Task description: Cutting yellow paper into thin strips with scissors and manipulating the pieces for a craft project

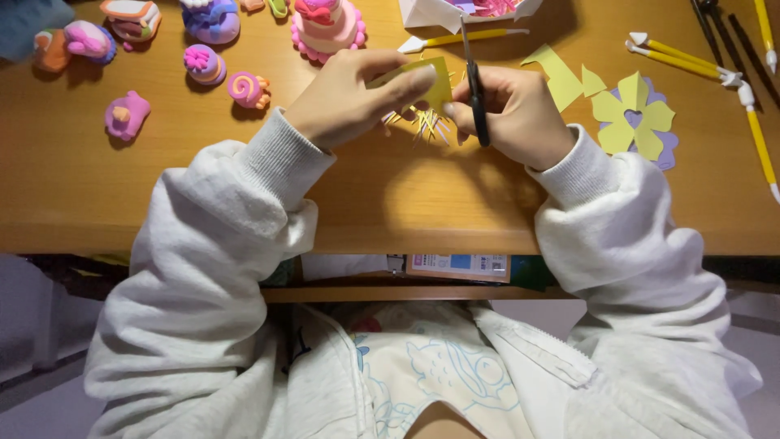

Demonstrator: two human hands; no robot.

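Head view, looking straight down at a wooden table (162,187). I see left hand (349,97) pinching a small yellow paper piece (431,81) between thumb and fingers, held just above the tabletop at centre. Right hand (516,114) is wrapped around dark scissors (475,89), blades pointing away from the body, right beside the paper's edge; can't tell if the blades are touching it. Thin yellow slivers (426,122) lie on the table under both hands. Right of the hands: yellow paper offcuts (565,77), then a yellow paper flower (632,120) lying on a purple one. Yellow sculpting tools (760,134) far right. Clay figures (210,65) upper left, pink tiered clay cake (325,28) top centre. Both sleeves are pale grey.
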